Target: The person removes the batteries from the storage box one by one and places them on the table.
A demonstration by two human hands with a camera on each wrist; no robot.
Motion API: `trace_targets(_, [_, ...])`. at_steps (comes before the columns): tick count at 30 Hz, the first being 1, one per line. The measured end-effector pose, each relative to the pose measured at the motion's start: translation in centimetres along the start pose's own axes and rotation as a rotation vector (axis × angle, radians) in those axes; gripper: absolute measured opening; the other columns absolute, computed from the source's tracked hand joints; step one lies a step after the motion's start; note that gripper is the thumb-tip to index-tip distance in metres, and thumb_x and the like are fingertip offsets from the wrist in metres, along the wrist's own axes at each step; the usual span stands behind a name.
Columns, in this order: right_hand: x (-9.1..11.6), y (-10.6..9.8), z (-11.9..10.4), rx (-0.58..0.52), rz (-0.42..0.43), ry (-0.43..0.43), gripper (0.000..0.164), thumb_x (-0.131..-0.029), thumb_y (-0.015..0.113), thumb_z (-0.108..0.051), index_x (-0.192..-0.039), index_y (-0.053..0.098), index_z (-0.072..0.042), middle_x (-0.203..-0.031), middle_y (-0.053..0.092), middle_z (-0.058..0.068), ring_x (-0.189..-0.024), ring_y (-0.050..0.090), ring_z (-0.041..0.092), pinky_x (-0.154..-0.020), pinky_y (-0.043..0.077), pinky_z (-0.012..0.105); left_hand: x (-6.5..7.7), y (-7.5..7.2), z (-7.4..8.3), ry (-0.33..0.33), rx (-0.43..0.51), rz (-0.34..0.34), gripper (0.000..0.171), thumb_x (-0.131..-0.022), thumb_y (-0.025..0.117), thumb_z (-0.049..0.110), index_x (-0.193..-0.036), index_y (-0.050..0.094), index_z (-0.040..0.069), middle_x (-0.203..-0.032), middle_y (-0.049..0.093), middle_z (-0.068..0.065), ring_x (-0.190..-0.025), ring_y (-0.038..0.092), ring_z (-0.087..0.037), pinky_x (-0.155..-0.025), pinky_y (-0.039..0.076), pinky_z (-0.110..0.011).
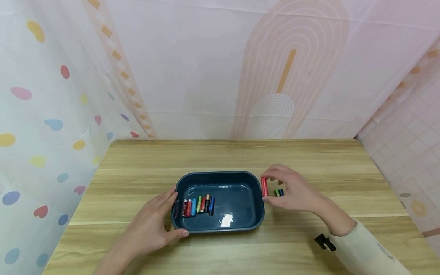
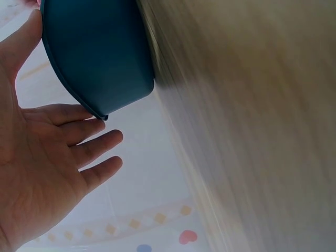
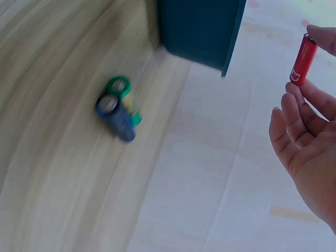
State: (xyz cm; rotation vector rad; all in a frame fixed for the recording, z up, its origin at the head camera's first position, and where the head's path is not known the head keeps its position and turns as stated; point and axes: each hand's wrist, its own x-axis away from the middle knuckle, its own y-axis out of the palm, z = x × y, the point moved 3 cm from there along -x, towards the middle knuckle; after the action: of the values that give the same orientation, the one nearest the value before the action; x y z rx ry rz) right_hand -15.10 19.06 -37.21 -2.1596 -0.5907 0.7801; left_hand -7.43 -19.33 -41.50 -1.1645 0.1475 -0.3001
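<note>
A dark blue-green tray [image 1: 237, 229] stands on the table with several batteries lying in a row at its left, among them a light blue battery [image 1: 194, 207] and a dark blue battery [image 1: 211, 206]. My left hand [image 1: 151, 225] touches the tray's left end, its thumb at the front corner; in the left wrist view its fingers are spread and fairly straight. Just beyond the tray's right rim, my right hand [image 1: 292, 191] pinches a red battery [image 3: 304, 59] by its two ends between thumb and fingertip. The right wrist view shows it raised off the table.
Beside the right hand, a green battery [image 3: 125, 97] and a blue battery [image 3: 115, 116] lie side by side on the wooden table [image 1: 309, 152]. A black clip [image 1: 324, 242] is near the right sleeve. Patterned cloth [image 1: 192, 76] hangs behind the table and along its sides.
</note>
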Motion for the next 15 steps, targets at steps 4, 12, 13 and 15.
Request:
trace_targets(4, [1.1,-0.7,0.9,0.011,0.009,0.038,0.047,-0.077,0.092,-0.015,-0.120,0.074,-0.011,-0.114,0.067,-0.006,-0.095,0.060,0.011,-0.076,0.057,0.034,0.0,0.0,0.0,0.006,0.000,0.004,0.117,-0.078,0.071,0.082,-0.154,0.047,-0.003,-0.166,0.037,-0.019,-0.147,0.040,-0.047,-0.117,0.035,-0.066])
trace_targets(12, [2.9,-0.9,3.1,0.018,0.009,0.102,0.046,-0.077,0.091,-0.011,-0.119,0.073,-0.009,-0.110,0.066,-0.008,-0.093,0.060,0.017,-0.075,0.054,0.030,0.0,0.1,-0.1,-0.003,-0.001,-0.001,0.119,-0.076,0.070,0.084,-0.154,0.048,-0.003,-0.165,0.038,-0.019,-0.147,0.041,-0.047,-0.116,0.036,-0.066])
trace_targets(13, [3.1,-0.9,3.4,0.026,0.007,0.106,0.046,-0.077,0.091,-0.011,-0.119,0.073,-0.008,-0.110,0.066,-0.007,-0.092,0.060,0.018,-0.074,0.054,0.029,0.0,0.1,0.0,-0.001,0.000,0.000,0.119,-0.076,0.070,0.084,-0.154,0.048,-0.003,-0.165,0.038,-0.019,-0.147,0.041,-0.047,-0.116,0.036,-0.066])
trace_targets(15, [3.6,-0.8,4.0,0.041,-0.004,0.120,0.045,-0.077,0.091,-0.011,-0.118,0.073,-0.006,-0.109,0.066,-0.006,-0.091,0.060,0.019,-0.073,0.054,0.028,0.0,0.1,0.0,0.003,0.002,0.000,0.119,-0.076,0.070,0.085,-0.154,0.048,-0.003,-0.165,0.038,-0.019,-0.147,0.041,-0.046,-0.116,0.036,-0.066])
